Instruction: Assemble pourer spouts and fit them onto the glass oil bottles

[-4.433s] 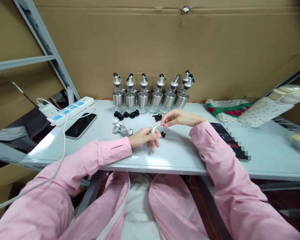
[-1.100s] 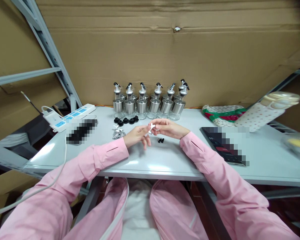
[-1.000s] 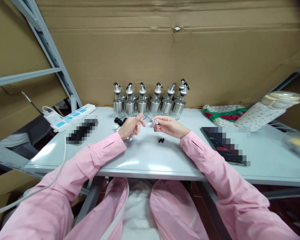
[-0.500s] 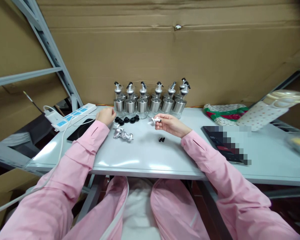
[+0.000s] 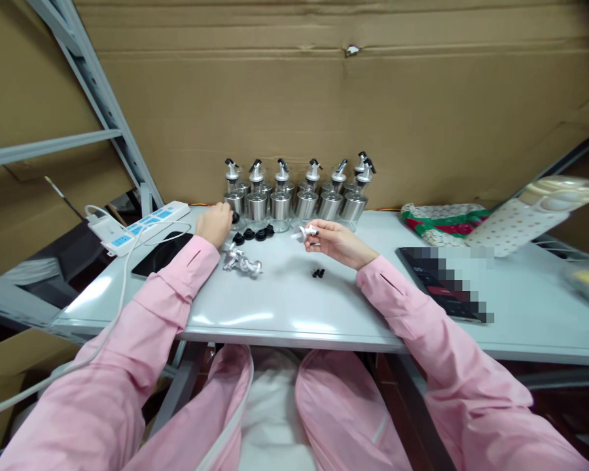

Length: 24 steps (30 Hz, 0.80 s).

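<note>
My left hand [image 5: 214,224] is closed, its fingertips pinching a black rubber stopper [image 5: 235,218] just above the table. Beside it several more black stoppers [image 5: 249,234] lie in a loose row. Nearer to me sits a small heap of silver pourer spouts [image 5: 241,261]. Between the fingers of my right hand [image 5: 341,243] is another silver pourer spout [image 5: 303,233], held sideways with its wide end towards the left. Below that hand, small black caps [image 5: 318,273] rest on the table. Behind both hands stand glass oil bottles [image 5: 281,204] with metal sleeves, several topped with spouts.
The white table [image 5: 294,307] backs onto a cardboard wall [image 5: 255,104]. A power strip [image 5: 150,227] with a white cable and a dark phone [image 5: 161,254] are at left. To the right lie a dark screen device [image 5: 429,278], a patterned cloth [image 5: 442,219] and a dotted container [image 5: 520,216].
My left hand has lifted one black stopper from the left end of the row and moved slightly right and up with it. My right hand has hardly moved.
</note>
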Motion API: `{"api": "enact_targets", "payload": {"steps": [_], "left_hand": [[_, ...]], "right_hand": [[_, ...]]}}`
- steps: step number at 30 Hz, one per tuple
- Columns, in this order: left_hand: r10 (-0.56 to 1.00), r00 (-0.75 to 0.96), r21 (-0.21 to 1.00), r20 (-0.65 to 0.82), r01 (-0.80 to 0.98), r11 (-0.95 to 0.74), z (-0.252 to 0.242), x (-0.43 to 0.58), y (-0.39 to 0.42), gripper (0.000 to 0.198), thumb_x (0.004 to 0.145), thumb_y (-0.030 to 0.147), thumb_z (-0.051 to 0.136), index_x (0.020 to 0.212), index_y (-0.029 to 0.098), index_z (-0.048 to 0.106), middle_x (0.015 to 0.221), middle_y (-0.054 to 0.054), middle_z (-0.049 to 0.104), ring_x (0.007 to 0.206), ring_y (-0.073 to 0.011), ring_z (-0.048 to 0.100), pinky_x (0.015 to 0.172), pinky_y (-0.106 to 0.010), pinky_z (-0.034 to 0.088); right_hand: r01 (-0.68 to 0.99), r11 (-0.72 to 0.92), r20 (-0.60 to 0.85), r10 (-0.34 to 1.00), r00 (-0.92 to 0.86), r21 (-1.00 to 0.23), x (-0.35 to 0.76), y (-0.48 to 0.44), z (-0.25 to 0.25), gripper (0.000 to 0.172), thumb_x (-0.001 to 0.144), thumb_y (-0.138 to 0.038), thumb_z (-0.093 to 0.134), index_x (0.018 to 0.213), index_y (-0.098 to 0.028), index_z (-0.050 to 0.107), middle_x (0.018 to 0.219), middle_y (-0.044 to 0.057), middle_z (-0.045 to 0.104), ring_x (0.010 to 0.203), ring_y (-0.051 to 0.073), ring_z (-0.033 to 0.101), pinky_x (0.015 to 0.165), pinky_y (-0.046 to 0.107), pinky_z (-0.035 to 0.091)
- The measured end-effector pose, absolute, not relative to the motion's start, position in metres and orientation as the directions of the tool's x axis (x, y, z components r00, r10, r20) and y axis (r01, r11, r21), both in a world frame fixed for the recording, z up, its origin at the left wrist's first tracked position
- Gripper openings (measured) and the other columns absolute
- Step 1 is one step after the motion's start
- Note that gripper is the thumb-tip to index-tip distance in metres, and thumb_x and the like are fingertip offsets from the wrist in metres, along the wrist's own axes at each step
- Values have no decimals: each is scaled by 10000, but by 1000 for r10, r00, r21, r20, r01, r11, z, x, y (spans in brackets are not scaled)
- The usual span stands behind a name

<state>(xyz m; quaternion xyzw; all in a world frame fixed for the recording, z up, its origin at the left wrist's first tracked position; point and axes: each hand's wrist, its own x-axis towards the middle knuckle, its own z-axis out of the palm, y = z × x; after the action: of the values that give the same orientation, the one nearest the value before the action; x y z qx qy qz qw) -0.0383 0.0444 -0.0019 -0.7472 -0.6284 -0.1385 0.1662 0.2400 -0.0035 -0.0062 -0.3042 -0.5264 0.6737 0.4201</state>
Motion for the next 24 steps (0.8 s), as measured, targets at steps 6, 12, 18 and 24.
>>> {"api": "enact_targets", "payload": {"steps": [6, 12, 18, 24], "left_hand": [[612, 430, -103, 664, 863, -494, 0, -10, 16, 408, 947, 340, 189, 852, 139, 531, 820, -118, 628, 750, -193, 589, 684, -302, 381], [272, 673, -105, 688, 463, -880, -17, 6, -11, 382, 931, 403, 215, 764, 190, 485, 912, -95, 662, 680, -127, 571, 653, -270, 416], [368, 627, 125, 687, 397, -909, -24, 8, -16, 430, 893, 522, 236, 686, 207, 445, 894, -99, 666, 607, -125, 538, 664, -307, 439], [316, 600, 107, 735, 357, -928, -22, 8, -14, 381, 898, 489, 284, 679, 207, 417, 894, -92, 675, 670, -134, 559, 723, -341, 444]], "right_hand": [[-236, -67, 51, 885, -462, -970, 244, -2, -5, 186, 718, -287, 693, 810, -154, 600, 723, 12, 634, 682, 107, 593, 686, 264, 463], [-208, 5, 110, 863, -494, -978, 252, -6, 1, 164, 703, -272, 712, 782, -163, 617, 760, 10, 614, 701, 113, 583, 715, 285, 469], [-190, -25, 89, 816, -570, -982, 242, -13, -2, 180, 682, -284, 732, 757, -153, 635, 728, 6, 601, 675, 106, 565, 722, 296, 474], [-219, -58, 88, 794, -602, -974, 231, -16, -7, 186, 692, -290, 728, 766, -142, 642, 721, -3, 601, 666, 94, 573, 727, 281, 472]]}}
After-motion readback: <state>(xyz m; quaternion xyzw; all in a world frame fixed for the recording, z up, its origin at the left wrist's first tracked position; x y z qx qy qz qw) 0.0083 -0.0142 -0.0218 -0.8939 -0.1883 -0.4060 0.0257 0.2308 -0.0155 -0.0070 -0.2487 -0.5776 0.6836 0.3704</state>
